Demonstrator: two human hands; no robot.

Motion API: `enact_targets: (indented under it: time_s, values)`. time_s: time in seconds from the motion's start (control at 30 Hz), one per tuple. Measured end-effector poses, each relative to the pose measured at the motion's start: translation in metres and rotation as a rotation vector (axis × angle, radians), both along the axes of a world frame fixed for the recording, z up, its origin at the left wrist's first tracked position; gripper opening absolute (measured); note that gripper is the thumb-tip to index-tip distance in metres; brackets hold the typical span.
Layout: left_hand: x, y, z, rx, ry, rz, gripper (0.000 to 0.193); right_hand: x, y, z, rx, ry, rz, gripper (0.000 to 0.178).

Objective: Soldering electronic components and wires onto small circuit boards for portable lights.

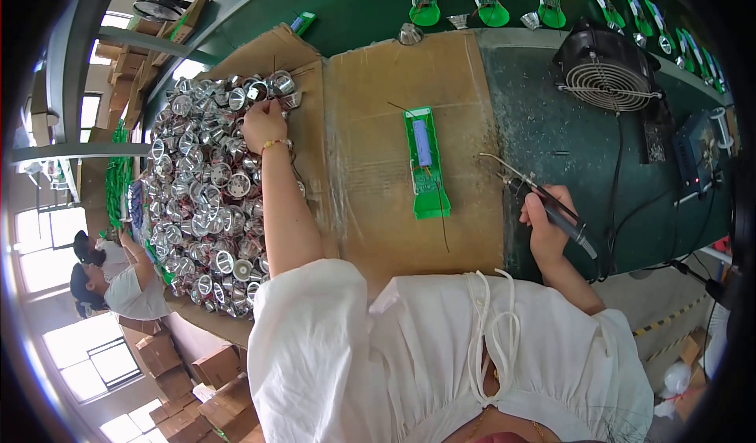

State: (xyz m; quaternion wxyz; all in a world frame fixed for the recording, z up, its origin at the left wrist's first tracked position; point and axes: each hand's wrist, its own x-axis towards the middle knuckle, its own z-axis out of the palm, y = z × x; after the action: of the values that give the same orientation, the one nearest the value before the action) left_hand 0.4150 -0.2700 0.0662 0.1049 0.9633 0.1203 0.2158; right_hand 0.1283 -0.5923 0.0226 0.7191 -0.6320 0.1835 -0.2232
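Brown cardboard covers part of the dark green surface, with a black fan toward the far right. On the cardboard, between the hands, lies a green casing bearing a blue cell. The left hand reaches into heaped silver reflector cups (whether its grip has one, I cannot tell); the right hand is wrapped around a soldering iron.

– Any lettering or numbers readable?
– None: any print on the pale violet cylinder in the long green plastic holder, or on the blue box-shaped unit, is too small to read
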Motion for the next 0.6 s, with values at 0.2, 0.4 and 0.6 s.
enact_targets:
  time_s: [0.2,0.4,0.6]
  values:
    - [-0.061,-0.024,0.005,-0.408,-0.314,-0.243,0.020,-0.006,0.001,0.002,-0.035,0.007,0.061,0.013]
    - [-0.168,-0.075,0.012,-1.019,0.033,-0.417,0.013,-0.003,0.011,0.017,-0.044,-0.051,0.193,0.015]
    - [-0.217,-0.084,0.007,-0.467,0.325,-0.722,0.007,-0.005,0.013,0.018,-0.131,-0.035,0.251,0.014]
